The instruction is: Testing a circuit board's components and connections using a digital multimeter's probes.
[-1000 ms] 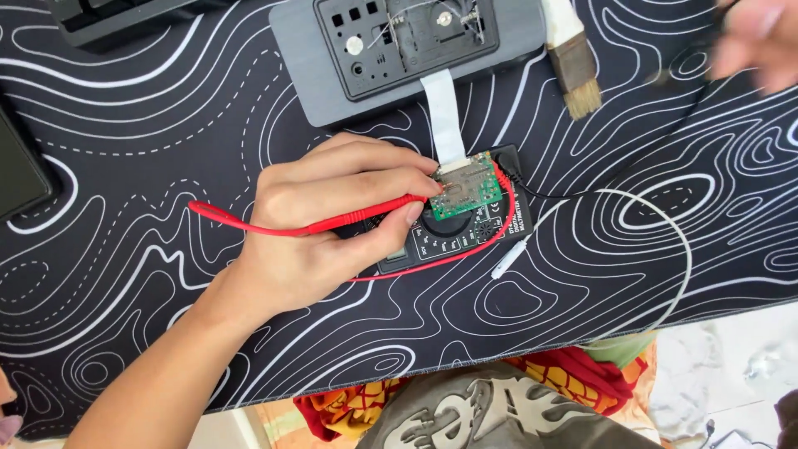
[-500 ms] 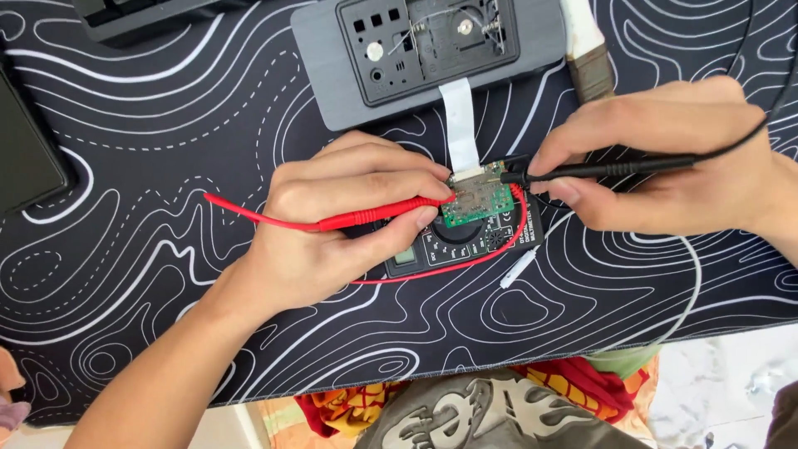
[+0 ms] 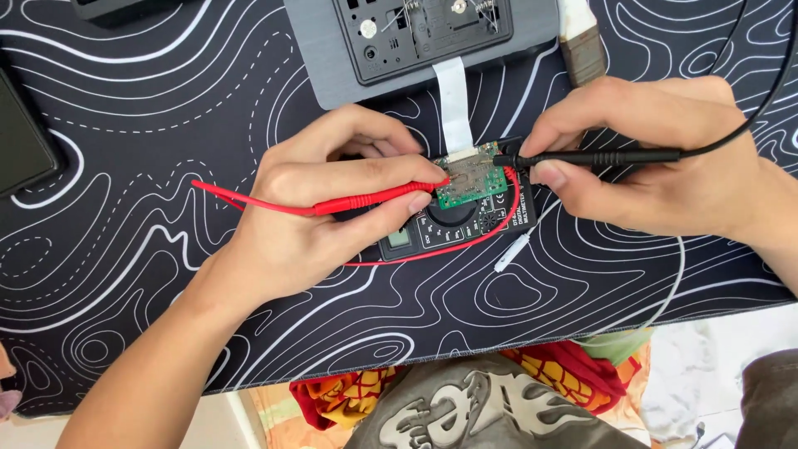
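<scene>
Head view: a small green circuit board [image 3: 470,180] lies on a black multimeter [image 3: 453,224]. The left hand [image 3: 320,212] pinches a red probe [image 3: 366,198] touching the board's left edge; the right hand [image 3: 657,158] pinches a black probe [image 3: 590,156] at its right edge. A grey device [image 3: 332,50] sits beyond the board.

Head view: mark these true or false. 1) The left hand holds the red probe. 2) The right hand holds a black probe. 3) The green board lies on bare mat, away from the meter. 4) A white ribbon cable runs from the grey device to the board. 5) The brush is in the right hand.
1) The left hand holds the red probe: true.
2) The right hand holds the black probe: true.
3) False: the green board sits over the black meter.
4) The white ribbon cable runs from the grey device to the board: true.
5) False: the brush lies on the mat, unheld.
</scene>
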